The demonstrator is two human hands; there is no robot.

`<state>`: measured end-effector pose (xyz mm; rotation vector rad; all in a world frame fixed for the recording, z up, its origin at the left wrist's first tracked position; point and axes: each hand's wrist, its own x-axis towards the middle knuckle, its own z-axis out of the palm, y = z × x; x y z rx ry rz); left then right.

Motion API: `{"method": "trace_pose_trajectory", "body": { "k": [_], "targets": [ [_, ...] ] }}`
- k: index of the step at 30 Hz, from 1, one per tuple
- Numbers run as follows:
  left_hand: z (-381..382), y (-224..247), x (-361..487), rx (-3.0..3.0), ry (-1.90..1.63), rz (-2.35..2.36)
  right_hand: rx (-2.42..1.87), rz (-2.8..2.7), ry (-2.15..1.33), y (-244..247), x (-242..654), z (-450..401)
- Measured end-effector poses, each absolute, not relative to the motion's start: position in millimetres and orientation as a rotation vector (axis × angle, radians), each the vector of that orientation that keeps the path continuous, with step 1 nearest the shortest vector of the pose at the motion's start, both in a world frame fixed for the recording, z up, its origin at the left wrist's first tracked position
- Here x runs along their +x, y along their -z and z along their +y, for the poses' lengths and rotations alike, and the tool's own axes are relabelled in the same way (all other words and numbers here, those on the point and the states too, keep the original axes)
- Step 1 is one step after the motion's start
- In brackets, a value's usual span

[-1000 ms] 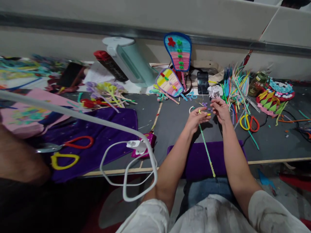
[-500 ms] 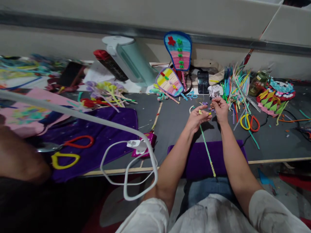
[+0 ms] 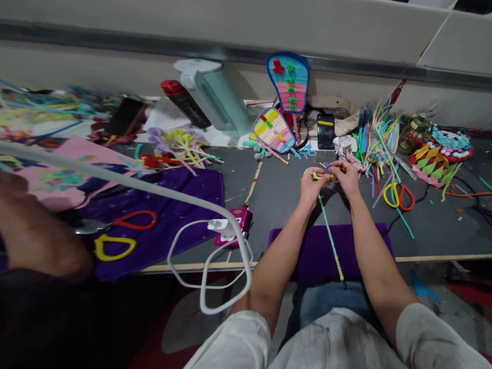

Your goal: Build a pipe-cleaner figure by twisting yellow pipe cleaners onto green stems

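Note:
Above the grey table (image 3: 253,205), my left hand (image 3: 314,185) is closed on a twisted pipe cleaner (image 3: 329,233), mint green with a pale yellow lower end. The strand hangs down over the folded purple cloth (image 3: 311,251), and yellow bits of it show at the fingers. My right hand (image 3: 345,177) meets the left at the fingertips, its thumb and forefinger pinched together; what lies between them is too small to make out. Small purple pieces (image 3: 326,165) lie just beyond the fingertips.
Yellow-and-red scissors (image 3: 398,196) and a pipe cleaner bundle (image 3: 374,136) lie to the right. Behind stand a flask (image 3: 221,100) and a fan-shaped craft (image 3: 290,82). At left are a white cable (image 3: 226,207), a power socket (image 3: 234,225), other scissors (image 3: 115,247) and another person's arm (image 3: 42,236).
My hands have come together, the right fingertips now meeting the left. The whole view has shifted slightly, so the table items appear a little further right.

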<state>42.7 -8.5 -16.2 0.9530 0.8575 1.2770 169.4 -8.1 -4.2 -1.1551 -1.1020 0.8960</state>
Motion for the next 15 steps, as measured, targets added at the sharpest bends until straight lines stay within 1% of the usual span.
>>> {"method": "trace_pose_trajectory", "body": {
  "k": [4, 9, 15],
  "targets": [
    [-8.9, 11.1, 37.2, 0.953, -1.272, 0.831, -1.168, -1.122, -0.838, 1.7, 171.6, -10.1],
    [-3.3, 9.9, 26.9, 0.858, -1.249, 0.765, -1.185, -1.146, -0.868, 0.9, 173.8, -11.5],
    [3.8, 16.7, 19.5, 0.874, -1.193, 0.730, -1.191, -1.146, -0.897, 3.1, 175.7, -11.0]
  ]
}}
